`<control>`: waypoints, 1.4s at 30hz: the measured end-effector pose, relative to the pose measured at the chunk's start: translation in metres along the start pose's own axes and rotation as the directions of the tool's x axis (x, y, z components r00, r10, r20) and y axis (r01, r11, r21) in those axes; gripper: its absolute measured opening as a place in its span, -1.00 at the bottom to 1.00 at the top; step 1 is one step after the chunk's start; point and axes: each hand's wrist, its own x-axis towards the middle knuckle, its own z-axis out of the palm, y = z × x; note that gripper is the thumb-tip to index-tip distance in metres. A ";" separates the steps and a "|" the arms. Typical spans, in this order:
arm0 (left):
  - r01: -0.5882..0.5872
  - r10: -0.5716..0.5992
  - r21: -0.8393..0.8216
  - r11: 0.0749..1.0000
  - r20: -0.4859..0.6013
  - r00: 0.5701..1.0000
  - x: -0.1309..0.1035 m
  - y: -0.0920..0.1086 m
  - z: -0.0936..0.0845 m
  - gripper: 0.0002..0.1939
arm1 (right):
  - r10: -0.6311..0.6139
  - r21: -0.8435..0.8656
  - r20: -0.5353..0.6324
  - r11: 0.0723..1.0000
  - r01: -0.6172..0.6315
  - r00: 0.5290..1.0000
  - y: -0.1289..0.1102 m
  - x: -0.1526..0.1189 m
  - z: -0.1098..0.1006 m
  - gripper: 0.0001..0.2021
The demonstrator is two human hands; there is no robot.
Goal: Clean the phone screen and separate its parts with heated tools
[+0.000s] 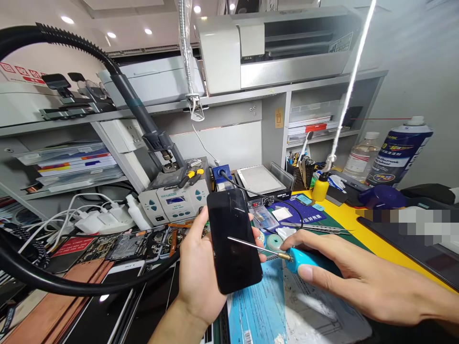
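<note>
My left hand (pixel 197 272) is wrapped round a black smartphone (pixel 236 258), held tilted with its dark glossy screen towards me. A faint light reflection shows near the screen's top. My right hand (pixel 351 274) grips the bright blue handle of a screwdriver (pixel 301 260), with thumb and forefinger on either side. Its thin metal shaft rises from a brass collar and points left across the phone's screen. Whether the tip touches the glass I cannot tell. Below the phone lies a blue and white work surface (pixel 258 306) with stains on it.
A soldering or hot-air station (pixel 174 205) stands behind, its thick black hose (pixel 107 289) looping across the left. Phones and parts (pixel 118 248) crowd the left bench. Tweezers (pixel 322 229), a yellow bottle (pixel 320 188) and a spray can (pixel 398 153) are on the right. A bright cord (pixel 353 86) hangs down.
</note>
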 end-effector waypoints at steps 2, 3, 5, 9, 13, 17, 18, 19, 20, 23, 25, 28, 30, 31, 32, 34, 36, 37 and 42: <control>0.001 -0.001 0.004 1.000 -0.013 1.000 0.001 0.000 -0.001 -0.34 | 0.021 0.043 -0.046 0.999 -0.019 0.999 -0.001 -0.001 0.002 -0.38; -0.002 0.002 0.009 1.000 -0.024 1.000 0.001 0.000 -0.001 -0.35 | 0.029 0.061 -0.054 0.998 -0.026 0.998 -0.002 -0.001 0.003 -0.40; -0.003 0.005 0.034 0.999 -0.039 0.999 0.000 0.000 0.000 -0.36 | 0.041 0.083 -0.055 0.996 -0.036 0.998 -0.002 -0.002 0.004 -0.42; 0.009 -0.002 0.079 0.997 -0.083 0.997 -0.001 0.000 0.004 -0.35 | 0.032 0.082 -0.047 0.996 -0.029 0.998 -0.002 -0.002 0.003 -0.45; 0.027 -0.015 0.114 0.993 -0.109 0.994 -0.003 0.000 0.006 -0.31 | 0.031 0.086 -0.038 0.996 -0.028 0.999 -0.002 -0.002 0.002 -0.46; 0.049 -0.035 0.125 0.991 -0.107 0.994 -0.003 0.000 0.007 -0.30 | 0.053 0.082 -0.056 0.995 -0.048 0.997 -0.001 -0.001 0.003 -0.44; 0.046 -0.032 0.120 0.992 -0.116 0.993 -0.003 0.000 0.008 -0.30 | 0.051 0.087 -0.056 0.995 -0.046 0.997 -0.001 -0.001 0.003 -0.45; 0.042 -0.027 0.118 0.992 -0.125 0.992 -0.003 -0.001 0.008 -0.30 | 0.047 0.094 -0.053 0.995 -0.042 0.997 -0.001 -0.002 0.003 -0.45; 0.036 -0.020 0.122 0.992 -0.134 0.991 -0.002 -0.001 0.009 -0.29 | 0.047 0.103 -0.050 0.994 -0.041 0.998 -0.001 -0.002 0.003 -0.45; 0.038 -0.015 0.148 0.988 -0.152 0.988 -0.002 -0.002 0.010 -0.29 | 0.057 0.111 -0.063 0.993 -0.050 0.996 -0.002 -0.002 0.003 -0.43; 0.047 -0.021 0.155 0.987 -0.163 0.986 -0.002 -0.002 0.011 -0.28 | 0.051 0.104 -0.086 0.994 -0.042 0.995 -0.002 -0.002 0.003 -0.42; 0.045 -0.020 0.142 0.989 -0.179 0.984 -0.002 -0.001 0.013 -0.30 | 0.037 0.112 -0.093 0.993 -0.026 0.995 -0.002 -0.002 0.003 -0.41; 0.045 -0.019 0.130 0.990 -0.191 0.981 -0.003 -0.002 0.015 -0.32 | 0.048 0.124 -0.092 0.992 -0.036 0.995 -0.003 -0.002 0.003 -0.38; 0.045 -0.020 0.126 0.991 -0.197 0.980 -0.003 -0.002 0.016 -0.33 | 0.052 0.128 -0.094 0.991 -0.039 0.994 -0.003 -0.002 0.003 -0.37; 0.047 -0.022 0.120 0.992 -0.206 0.978 -0.003 -0.002 0.016 -0.33 | 0.046 0.132 -0.095 0.991 -0.033 0.994 -0.004 -0.002 0.003 -0.37; 0.053 -0.025 0.114 0.992 -0.231 0.973 -0.002 -0.002 0.016 -0.35 | 0.011 0.141 -0.093 0.990 0.002 0.996 -0.005 -0.001 0.002 -0.37; 0.053 -0.021 0.121 0.991 -0.249 0.968 -0.002 -0.003 0.015 -0.37 | -0.015 0.155 -0.085 0.987 0.029 0.996 -0.005 0.000 0.002 -0.38; 0.050 -0.018 0.128 0.991 -0.244 0.970 -0.003 -0.003 0.014 -0.37 | -0.013 0.163 -0.080 0.986 0.026 0.997 -0.006 0.000 0.001 -0.38; 0.060 -0.034 0.153 0.986 -0.162 0.986 -0.002 -0.004 0.011 -0.35 | -0.010 0.179 -0.058 0.984 0.020 0.998 -0.004 0.001 0.000 -0.39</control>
